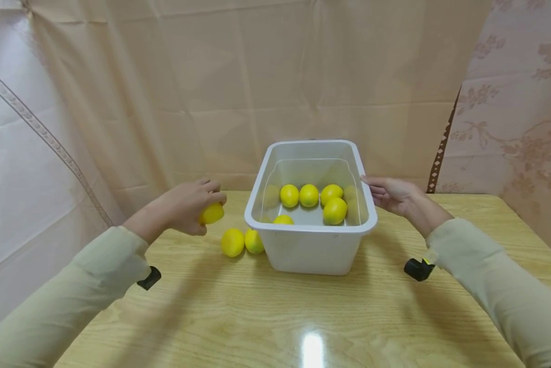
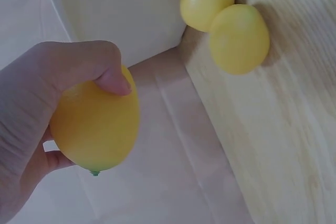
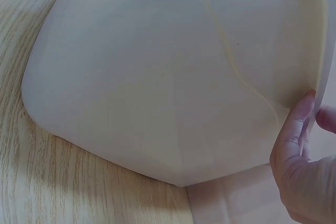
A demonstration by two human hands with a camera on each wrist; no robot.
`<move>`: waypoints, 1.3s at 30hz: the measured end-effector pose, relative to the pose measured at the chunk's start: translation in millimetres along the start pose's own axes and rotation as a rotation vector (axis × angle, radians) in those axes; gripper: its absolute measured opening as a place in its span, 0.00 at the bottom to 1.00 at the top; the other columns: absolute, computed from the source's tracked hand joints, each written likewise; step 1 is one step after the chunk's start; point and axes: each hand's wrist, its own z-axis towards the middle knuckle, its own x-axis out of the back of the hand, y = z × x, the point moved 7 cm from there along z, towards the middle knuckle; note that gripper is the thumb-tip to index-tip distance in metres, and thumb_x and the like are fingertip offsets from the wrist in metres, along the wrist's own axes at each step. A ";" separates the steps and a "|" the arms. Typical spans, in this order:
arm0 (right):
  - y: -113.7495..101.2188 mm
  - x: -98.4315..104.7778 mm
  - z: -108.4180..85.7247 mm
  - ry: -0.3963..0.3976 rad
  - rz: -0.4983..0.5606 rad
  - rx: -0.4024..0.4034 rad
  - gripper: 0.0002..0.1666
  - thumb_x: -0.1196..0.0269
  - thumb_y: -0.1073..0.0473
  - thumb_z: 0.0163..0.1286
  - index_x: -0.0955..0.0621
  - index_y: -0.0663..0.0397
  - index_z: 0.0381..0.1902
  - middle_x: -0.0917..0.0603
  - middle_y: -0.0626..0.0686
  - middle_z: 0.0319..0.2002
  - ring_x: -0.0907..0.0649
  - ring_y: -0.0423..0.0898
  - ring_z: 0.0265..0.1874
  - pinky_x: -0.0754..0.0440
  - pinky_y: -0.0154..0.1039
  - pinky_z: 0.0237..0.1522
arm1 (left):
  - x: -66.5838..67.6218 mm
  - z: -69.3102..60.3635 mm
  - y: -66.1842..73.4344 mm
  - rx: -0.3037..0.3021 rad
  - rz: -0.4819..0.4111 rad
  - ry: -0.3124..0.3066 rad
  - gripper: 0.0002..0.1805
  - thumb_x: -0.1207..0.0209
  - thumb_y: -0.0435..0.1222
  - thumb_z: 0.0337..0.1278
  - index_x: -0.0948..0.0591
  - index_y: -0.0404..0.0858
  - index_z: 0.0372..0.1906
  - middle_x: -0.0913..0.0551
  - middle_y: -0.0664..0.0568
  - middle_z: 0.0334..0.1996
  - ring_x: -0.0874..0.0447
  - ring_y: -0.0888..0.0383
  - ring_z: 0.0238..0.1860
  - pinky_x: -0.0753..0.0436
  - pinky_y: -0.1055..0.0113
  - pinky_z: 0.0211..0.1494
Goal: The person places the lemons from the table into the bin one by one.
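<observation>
My left hand (image 1: 190, 207) holds a yellow lemon (image 1: 212, 213) above the table, left of a white bin (image 1: 309, 250). In the left wrist view the thumb of the left hand (image 2: 63, 82) curls over the held lemon (image 2: 100, 124), whose green tip points down. Two more lemons (image 1: 232, 243) (image 2: 239, 39) lie on the table against the bin's left side. Several lemons (image 1: 335, 211) rest inside the bin. At the bin's right rim my right hand (image 1: 394, 197) grips the edge; the right wrist view has its fingers (image 3: 294, 135) on the outer wall of the bin (image 3: 131, 87), thumb at the rim.
The wooden table (image 1: 238, 317) reaches back to a beige cloth (image 1: 201, 92). A patterned cloth (image 1: 523, 112) hangs on the right, and a pale cloth (image 1: 18, 168) on the left. A small black device (image 1: 418, 269) sits at the right wrist, another (image 1: 149, 278) at the left.
</observation>
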 end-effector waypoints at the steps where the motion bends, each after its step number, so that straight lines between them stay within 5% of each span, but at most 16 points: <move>1: 0.0 0.2 0.0 0.005 -0.001 -0.001 0.09 0.38 0.59 0.66 0.17 0.50 0.25 0.14 0.46 0.27 0.15 0.36 0.30 0.15 0.28 0.38 | 1.4 1.2 0.2 0.003 -0.001 -0.004 0.28 0.27 0.40 0.26 0.22 0.44 0.43 0.27 0.52 0.38 0.29 0.53 0.40 0.21 0.60 0.37; 18: 3.9 -3.7 2.1 0.001 -0.016 -0.002 0.08 0.38 0.59 0.66 0.19 0.50 0.26 0.15 0.45 0.29 0.16 0.36 0.32 0.16 0.28 0.41 | 20.8 15.5 -0.3 0.042 -0.037 -0.036 0.25 0.27 0.40 0.29 0.23 0.47 0.41 0.25 0.53 0.38 0.29 0.53 0.42 0.21 0.61 0.38; 39: -1.3 4.1 1.9 0.014 -0.019 -0.011 0.08 0.37 0.58 0.65 0.18 0.49 0.25 0.15 0.45 0.28 0.16 0.36 0.31 0.15 0.28 0.40 | 37.7 48.3 -3.0 0.082 -0.083 -0.101 0.23 0.31 0.41 0.31 0.21 0.45 0.42 0.24 0.51 0.38 0.27 0.54 0.36 0.24 0.64 0.35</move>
